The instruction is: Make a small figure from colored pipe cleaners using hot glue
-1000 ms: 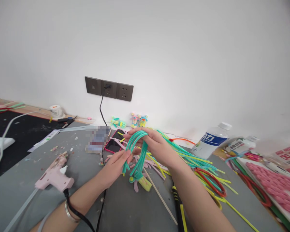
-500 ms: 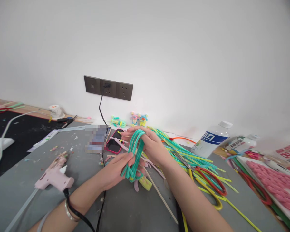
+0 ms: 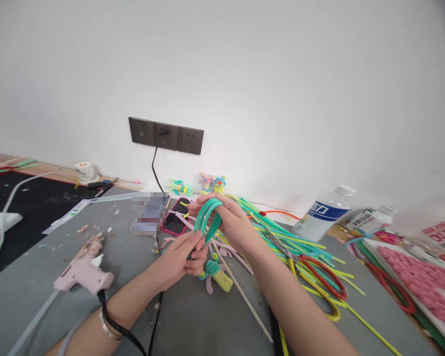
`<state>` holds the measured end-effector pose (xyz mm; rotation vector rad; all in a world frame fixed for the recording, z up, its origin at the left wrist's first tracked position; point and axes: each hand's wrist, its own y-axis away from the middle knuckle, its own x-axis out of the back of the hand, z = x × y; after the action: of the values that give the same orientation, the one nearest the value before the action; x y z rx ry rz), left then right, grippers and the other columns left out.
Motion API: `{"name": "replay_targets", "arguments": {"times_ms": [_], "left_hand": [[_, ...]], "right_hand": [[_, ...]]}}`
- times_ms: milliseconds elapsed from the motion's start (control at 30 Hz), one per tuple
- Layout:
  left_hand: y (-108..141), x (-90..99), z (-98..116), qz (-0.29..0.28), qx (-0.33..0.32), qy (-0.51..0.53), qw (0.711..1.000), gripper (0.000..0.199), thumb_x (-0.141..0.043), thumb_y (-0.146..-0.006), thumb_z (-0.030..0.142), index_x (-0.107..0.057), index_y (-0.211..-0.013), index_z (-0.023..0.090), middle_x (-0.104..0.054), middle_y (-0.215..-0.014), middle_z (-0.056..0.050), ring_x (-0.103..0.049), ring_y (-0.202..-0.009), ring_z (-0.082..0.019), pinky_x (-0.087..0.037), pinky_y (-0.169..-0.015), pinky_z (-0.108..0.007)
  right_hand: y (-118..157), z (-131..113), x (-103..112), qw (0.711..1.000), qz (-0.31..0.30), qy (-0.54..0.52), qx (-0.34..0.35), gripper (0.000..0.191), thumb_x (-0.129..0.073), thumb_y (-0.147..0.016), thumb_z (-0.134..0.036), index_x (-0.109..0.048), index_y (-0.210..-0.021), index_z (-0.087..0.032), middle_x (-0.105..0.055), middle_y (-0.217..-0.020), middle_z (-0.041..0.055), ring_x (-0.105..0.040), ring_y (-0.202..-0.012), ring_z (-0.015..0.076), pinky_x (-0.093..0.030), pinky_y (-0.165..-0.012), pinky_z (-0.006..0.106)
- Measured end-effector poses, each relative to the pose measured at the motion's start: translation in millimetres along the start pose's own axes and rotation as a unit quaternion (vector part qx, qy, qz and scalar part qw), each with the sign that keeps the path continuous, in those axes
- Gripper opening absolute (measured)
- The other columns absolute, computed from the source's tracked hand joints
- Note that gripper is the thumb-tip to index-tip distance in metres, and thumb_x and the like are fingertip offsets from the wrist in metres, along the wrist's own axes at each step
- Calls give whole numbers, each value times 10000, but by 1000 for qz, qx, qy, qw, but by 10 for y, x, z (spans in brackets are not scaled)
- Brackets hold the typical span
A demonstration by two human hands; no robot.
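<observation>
Grey tabletop against a white wall, which I view from a distance through the head-worn camera. At centre, both hands share a bundle of turquoise pipe cleaners, raised above the table and bent into an arch. The left hand has thumb and fingers closed about the lower part, apparently to keep the strands together; the right hand, on the far side, curls narrowly around the crown, which I judge braces the bend. Just beneath, a turquoise-and-yellow pipe-cleaner figure lies apart from the right hand, next to a slender wooden stick. To the right, scissors rest on loose turquoise and yellow strands, presumably so that tool and stock lie together near the right arm. To the left, a pink hot-glue gun points its nozzle to the far side, which I take to keep the tip turned away from the left forearm; its black cord crosses that forearm. Small figures at the wall and a white-capped bottle at far right seem set back to leave room for the hands.
</observation>
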<state>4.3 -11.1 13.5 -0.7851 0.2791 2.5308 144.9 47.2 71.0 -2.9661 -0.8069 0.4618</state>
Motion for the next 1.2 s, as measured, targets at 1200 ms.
{"name": "replay_targets", "arguments": {"times_ms": [1200], "left_hand": [[104,-60,-51,-66,85,-238,965,598,-522,-782,740,-567,-836,146,-298,-577,97,-180,-489,-65,-184,-470,-253]], "right_hand": [[1152,-259,262,910,82,401,66,385,-517,-939,-427,-516,-1277,-241,-637,-1187,78,-614,-1085,212,-504,-903,342]]}}
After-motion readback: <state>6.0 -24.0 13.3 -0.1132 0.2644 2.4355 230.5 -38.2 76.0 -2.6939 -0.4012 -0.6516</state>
